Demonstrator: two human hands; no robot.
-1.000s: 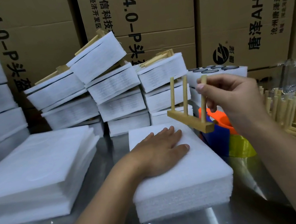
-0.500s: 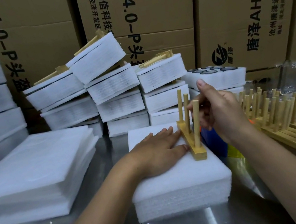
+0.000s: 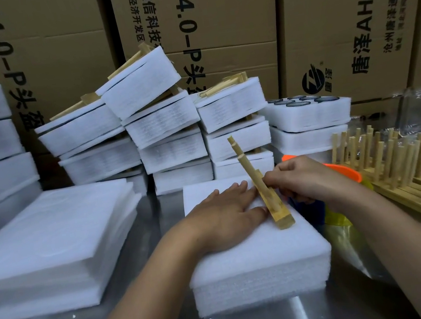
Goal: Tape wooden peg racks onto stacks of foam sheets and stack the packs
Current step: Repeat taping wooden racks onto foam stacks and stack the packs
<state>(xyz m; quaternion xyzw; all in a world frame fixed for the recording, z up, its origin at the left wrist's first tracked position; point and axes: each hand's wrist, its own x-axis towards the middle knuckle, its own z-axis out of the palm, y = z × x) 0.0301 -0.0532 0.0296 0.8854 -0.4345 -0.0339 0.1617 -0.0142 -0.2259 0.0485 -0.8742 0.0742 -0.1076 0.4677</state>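
Peg rack (image 3: 262, 192) on foam stack (image 3: 259, 255); finished packs (image 3: 160, 123) behind

Print you can read, all turned sideways on the cartons behind your bench:
- left carton (image 3: 57, 54): "4.0-P头盔"
- middle carton (image 3: 231, 14): "H4.0-P头", plus "通信科技" and "经济开发区"
- right carton (image 3: 325, 19): "唐泽AH4.0", a round black logo (image 3: 314, 82), and small print too blurred to read
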